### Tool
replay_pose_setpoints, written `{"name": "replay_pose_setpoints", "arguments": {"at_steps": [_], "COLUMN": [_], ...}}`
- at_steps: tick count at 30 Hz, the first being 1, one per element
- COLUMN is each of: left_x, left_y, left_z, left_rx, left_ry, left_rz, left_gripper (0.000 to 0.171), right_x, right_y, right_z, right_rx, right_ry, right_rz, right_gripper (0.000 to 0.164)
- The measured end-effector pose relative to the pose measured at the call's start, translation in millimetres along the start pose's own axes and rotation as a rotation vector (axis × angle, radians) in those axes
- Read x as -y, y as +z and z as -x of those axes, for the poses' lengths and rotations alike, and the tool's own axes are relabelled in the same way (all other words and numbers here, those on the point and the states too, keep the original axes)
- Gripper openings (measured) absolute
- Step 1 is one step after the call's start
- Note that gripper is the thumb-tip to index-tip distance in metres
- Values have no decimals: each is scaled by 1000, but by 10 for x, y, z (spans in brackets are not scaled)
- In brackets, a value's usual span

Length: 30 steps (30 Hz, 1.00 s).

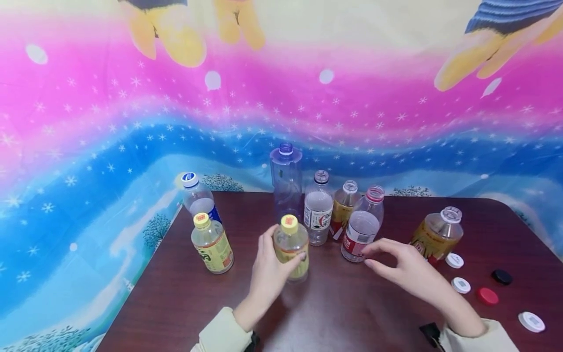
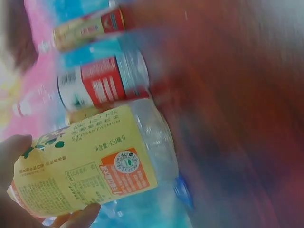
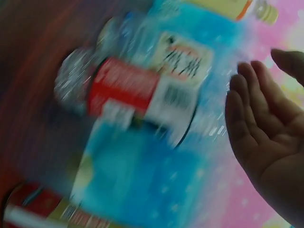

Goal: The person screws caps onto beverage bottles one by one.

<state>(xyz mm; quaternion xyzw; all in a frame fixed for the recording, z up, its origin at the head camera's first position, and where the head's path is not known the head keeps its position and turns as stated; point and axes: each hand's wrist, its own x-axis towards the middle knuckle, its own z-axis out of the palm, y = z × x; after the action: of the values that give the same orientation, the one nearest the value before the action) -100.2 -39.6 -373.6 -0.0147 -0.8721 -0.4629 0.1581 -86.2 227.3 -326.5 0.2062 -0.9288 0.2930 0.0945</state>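
My left hand (image 1: 269, 268) grips a chrysanthemum tea bottle (image 1: 293, 245) with a yellow cap and yellow label. In the left wrist view the tea bottle (image 2: 90, 166) appears tilted, fingers curled round its upper part. My right hand (image 1: 406, 266) holds nothing; its fingers are loosely bent, thumb apart from them. It is nearest to a capless clear bottle (image 1: 362, 227) with a red and white label. That red-labelled bottle (image 3: 128, 92) looks blurred in the right wrist view, apart from the right hand (image 3: 268, 123).
At left stand another yellow-capped bottle (image 1: 213, 247) and a blue-and-white-capped bottle (image 1: 202, 198). Behind are a tall purple bottle (image 1: 287, 183), a white-labelled bottle (image 1: 318, 210) and a gold-labelled bottle (image 1: 344, 208). A wide bottle (image 1: 437, 234) and several loose caps, including a red cap (image 1: 487, 296), lie right.
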Motion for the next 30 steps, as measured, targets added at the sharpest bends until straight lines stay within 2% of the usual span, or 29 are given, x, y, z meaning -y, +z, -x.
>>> {"name": "replay_pose_setpoints", "arguments": {"at_steps": [5,10,13,17,19,21,24,30], "left_x": [121,230,277,333,353,374,403,479], "left_y": [-74,-134,-166,-184,-183,-176,-158,-146], "left_z": [-218,-408,-502,-615,-669,-715,-766,-815], "left_rx": [-78,-127,-143,-156,-171,-184,-197,-209], "left_ry": [-26,-57,-67,-76,-80,-88,-106,-118], "left_rz": [14,43,68,86,91,93,87,72], "left_gripper": [80,80,80,80,80,80,80,81], "right_x": [-420,-857,-1085,-1299,-1379,-1454,-1562,-1711], "right_y": [-101,-353,-524,-633,-631,-613,-572,-483], "right_z": [181,384,486,542,545,535,513,452], "right_rx": [59,43,-41,-222,-292,-323,-301,-147], "right_ry": [57,267,402,571,631,656,652,653], "right_rz": [0,74,134,193,214,229,247,230], "right_gripper": [13,12,19,28,30,31,31,31]}}
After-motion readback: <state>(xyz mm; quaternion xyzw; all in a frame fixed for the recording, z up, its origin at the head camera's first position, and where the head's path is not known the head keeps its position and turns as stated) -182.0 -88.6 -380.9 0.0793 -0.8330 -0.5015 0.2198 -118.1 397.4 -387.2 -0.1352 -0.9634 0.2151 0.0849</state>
